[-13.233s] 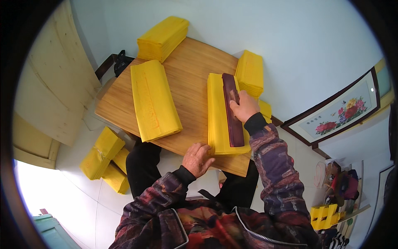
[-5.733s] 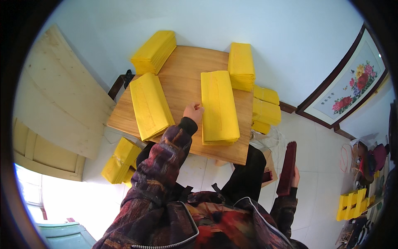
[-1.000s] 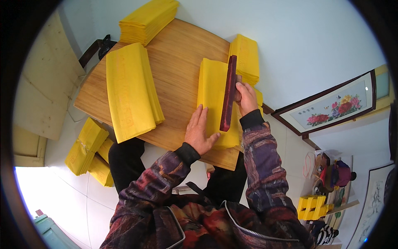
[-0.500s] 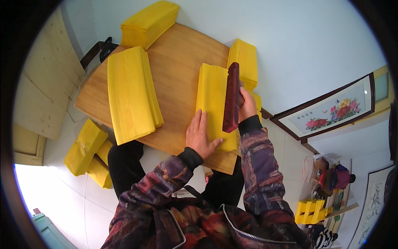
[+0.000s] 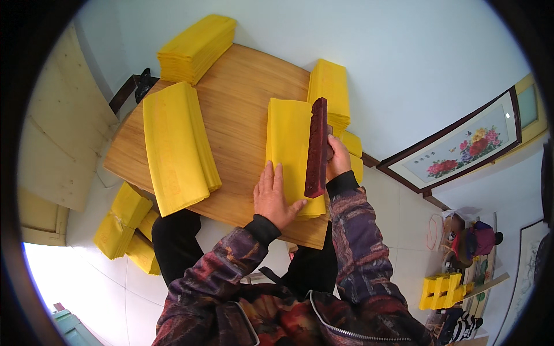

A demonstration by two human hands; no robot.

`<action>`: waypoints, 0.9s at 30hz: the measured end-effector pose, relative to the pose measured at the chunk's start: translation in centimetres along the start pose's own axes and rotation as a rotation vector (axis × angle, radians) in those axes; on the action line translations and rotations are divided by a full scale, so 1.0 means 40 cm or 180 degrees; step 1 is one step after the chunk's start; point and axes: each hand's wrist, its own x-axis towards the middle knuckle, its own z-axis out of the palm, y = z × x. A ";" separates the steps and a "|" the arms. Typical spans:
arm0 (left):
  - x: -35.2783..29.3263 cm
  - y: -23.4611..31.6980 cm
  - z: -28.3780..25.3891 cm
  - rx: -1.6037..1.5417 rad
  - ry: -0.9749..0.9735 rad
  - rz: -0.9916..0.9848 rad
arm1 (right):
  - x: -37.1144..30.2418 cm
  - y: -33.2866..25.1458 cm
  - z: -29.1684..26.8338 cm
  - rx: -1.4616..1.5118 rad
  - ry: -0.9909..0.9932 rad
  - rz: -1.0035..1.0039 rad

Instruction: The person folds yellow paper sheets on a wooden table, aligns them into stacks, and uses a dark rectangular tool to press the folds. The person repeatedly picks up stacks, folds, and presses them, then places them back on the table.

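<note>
A stack of yellow paper sheets (image 5: pixel 287 130) lies lengthwise on the right part of the wooden table. My left hand (image 5: pixel 272 198) rests flat on its near left part, fingers pointing away and thumb spread to the right. My right hand (image 5: pixel 338 158) grips a long dark red wooden block (image 5: pixel 317 147) by a handle at its right side. The block stands on edge along the stack's right side. Whether it touches the paper I cannot tell. Part of the handle is hidden by my fingers.
Another yellow stack (image 5: pixel 176 147) sits left on the wooden table (image 5: pixel 236 127), overhanging the near edge. More stacks stand at the far left (image 5: pixel 196 49) and far right (image 5: pixel 329 92). Tied yellow bundles (image 5: pixel 122 222) lie on the floor. A framed flower picture (image 5: pixel 456 141) leans right.
My view has shifted slightly. The block has turned a little in my right hand and shows a narrower face. My left hand stays on the stack.
</note>
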 end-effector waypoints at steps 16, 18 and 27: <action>-0.001 0.015 0.005 0.0177 -0.0028 -0.0266 | -0.016 0.029 0.064 -0.0187 0.0521 -0.0482; 0.001 0.014 0.006 0.0152 -0.0014 -0.0269 | -0.018 0.029 0.063 -0.0248 0.0533 -0.0463; -0.004 0.015 0.009 0.0069 0.0019 -0.0311 | -0.007 0.022 0.045 -0.0512 0.0426 -0.0213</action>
